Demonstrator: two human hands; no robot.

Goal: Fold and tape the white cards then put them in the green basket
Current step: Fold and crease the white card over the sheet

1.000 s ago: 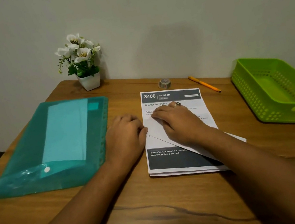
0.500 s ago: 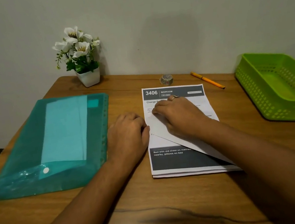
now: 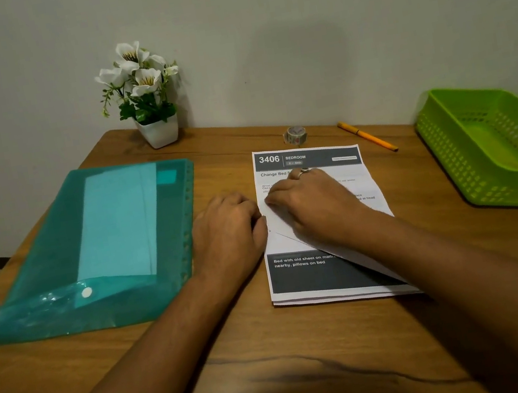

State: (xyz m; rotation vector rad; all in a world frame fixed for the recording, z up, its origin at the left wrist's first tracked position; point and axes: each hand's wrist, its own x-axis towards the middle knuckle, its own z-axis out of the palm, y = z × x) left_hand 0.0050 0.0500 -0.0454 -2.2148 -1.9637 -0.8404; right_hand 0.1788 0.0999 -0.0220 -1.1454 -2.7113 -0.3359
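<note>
Locate the stack of white cards (image 3: 319, 155) at the centre of the table (image 3: 279, 364), long axis pointing straight away from the body, dark header strip at the far end. Identify the top card (image 3: 277, 222), turned over on a slant, with free edge crossing the stack from mid-left to the near right corner. Find the right hand (image 3: 314, 207) palm-down on that flap, fingers bent and aimed left at the stack's left edge; fingertips hidden, so cannot tell whether pinching the paper or only pressing. Find the left hand (image 3: 229, 232) knuckles-up just beside the same edge, fingers curled under, thumb side touching or nearly touching the paper; cannot tell whether holding anything. Treat the current step as the first fold, not yet pressed flat and not yet taped. For the coming move, work from the fold itself, hidden beneath the right hand and judged to lie on a slant like the free edge: sweep along that slant rather than along the long axis, and probably steady the left edge with the left hand. Expect the loose sheets beneath to slide if pressed unevenly. Reach afterwards for the tape roll (image 3: 295, 135), just beyond the far end of the stack and nearer the right hand. Note the green basket (image 3: 450, 157) well apart to the right, again on the right hand's side.
</note>
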